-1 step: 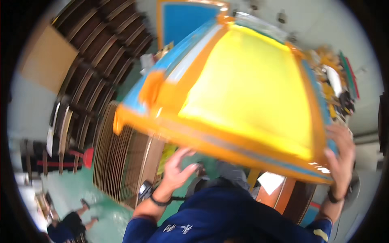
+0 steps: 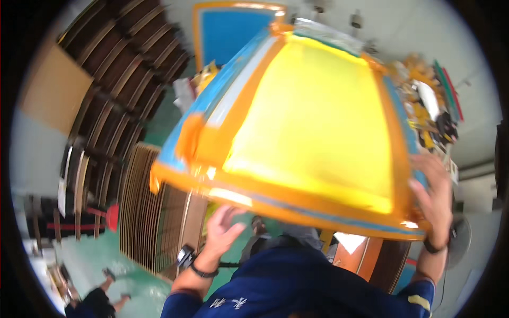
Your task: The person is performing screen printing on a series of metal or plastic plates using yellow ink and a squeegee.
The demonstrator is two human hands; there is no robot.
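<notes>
A large screen-printing frame [image 2: 313,127] with bright yellow mesh, orange tape round its border and blue edges fills the middle of the view. It is tilted, its near edge towards me. My right hand [image 2: 435,196] grips its right edge close to the near corner, fingers along the side and thumb on the taped border. My left hand [image 2: 225,230] is just below the near edge, left of centre, with fingers stretched out and thumb apart. Its fingertips come right up to that edge; whether they touch it, I cannot tell.
Dark racks [image 2: 116,63] line the left, with a stack of upright boards [image 2: 140,206] nearer. A blue panel with an orange border [image 2: 238,37] leans at the back. Clutter [image 2: 424,106] lies at right, near a fan [image 2: 460,241]. Another person [image 2: 95,302] shows at lower left.
The picture shifts slightly. The screen frame's near left corner sits lower, and my left hand is a little lower and further left. My right hand keeps its grip.
</notes>
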